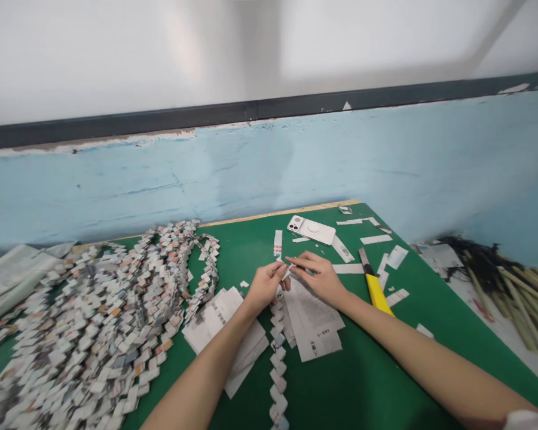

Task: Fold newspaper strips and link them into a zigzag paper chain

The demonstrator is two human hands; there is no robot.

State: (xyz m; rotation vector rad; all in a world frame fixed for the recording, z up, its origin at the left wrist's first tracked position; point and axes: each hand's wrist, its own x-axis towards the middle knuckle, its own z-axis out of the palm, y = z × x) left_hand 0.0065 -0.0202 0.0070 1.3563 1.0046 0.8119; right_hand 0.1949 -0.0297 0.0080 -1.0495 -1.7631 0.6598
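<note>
the folded paper chain (278, 358) is positioned between the forearms, with its long axis running from the fingertips toward the near side of the green table (341, 388). its far end is at the hands. the left hand (264, 286) has thumb and fingers pinched together on that end. the right hand (319, 278) meets it from the right, fingertips close together; whether they clamp the paper cannot be told. both hands are about equally near.

a printed paper strip (278, 242) lies just beyond the left fingertips, pointing toward the far edge. the phone (316, 231) lies beyond the right hand. the yellow-handled knife (376, 291) lies right of that hand, between it and the right edge, with loose paper strips (375, 239) around it. paper sheets lie on either side of the chain; green surface shows between chain and right forearm. the heap of folded chains (116, 316) occupies the left side.
</note>
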